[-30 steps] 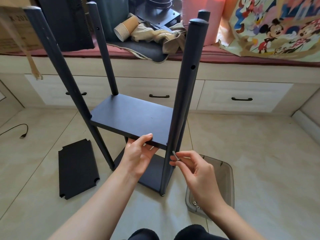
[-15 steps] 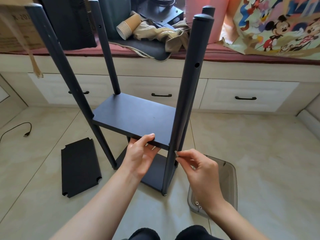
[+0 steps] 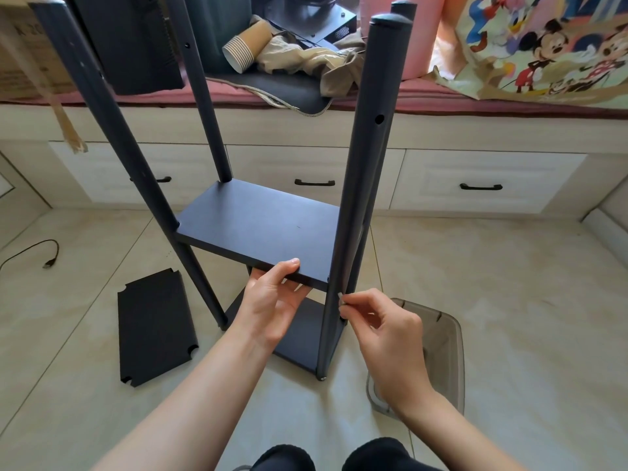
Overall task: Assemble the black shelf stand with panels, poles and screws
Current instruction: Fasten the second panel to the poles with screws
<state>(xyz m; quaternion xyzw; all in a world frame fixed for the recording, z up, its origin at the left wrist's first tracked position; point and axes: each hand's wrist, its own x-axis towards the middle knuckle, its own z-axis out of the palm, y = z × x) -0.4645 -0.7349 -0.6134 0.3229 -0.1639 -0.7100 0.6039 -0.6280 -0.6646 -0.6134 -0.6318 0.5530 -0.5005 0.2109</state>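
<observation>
A partly built black shelf stand (image 3: 258, 229) stands on the tiled floor (image 3: 509, 300) in the middle of the frame, four dark poles rising from it toward the top edge. The nearest pole (image 3: 360, 185) runs from the top right of centre down to its foot at lower centre. A middle panel (image 3: 261, 229) sits between the poles, and a bottom panel (image 3: 306, 338) lies low beneath it, partly hidden by the arms. The left hand (image 3: 272, 300) grips the near edge of the middle panel, thumb on top and fingers curled underneath. The right hand (image 3: 380, 321) has its thumb and forefinger pinched on a small pale screw (image 3: 341, 298), held against the side of the nearest pole just below the middle panel's corner; the other fingers are curled loosely. A loose panel (image 3: 156, 324) with notched corners lies flat on the floor at lower left, apart from the stand. A translucent grey container (image 3: 441, 351) sits on the floor at lower right, behind the right wrist. Along the top of the frame a cushioned bench with drawers (image 3: 475, 185) carries a stack of paper cups (image 3: 244, 49), crumpled beige cloth (image 3: 306, 59) and a cartoon-printed fabric (image 3: 550, 52). A cable end (image 3: 47, 260) lies at the left edge.
</observation>
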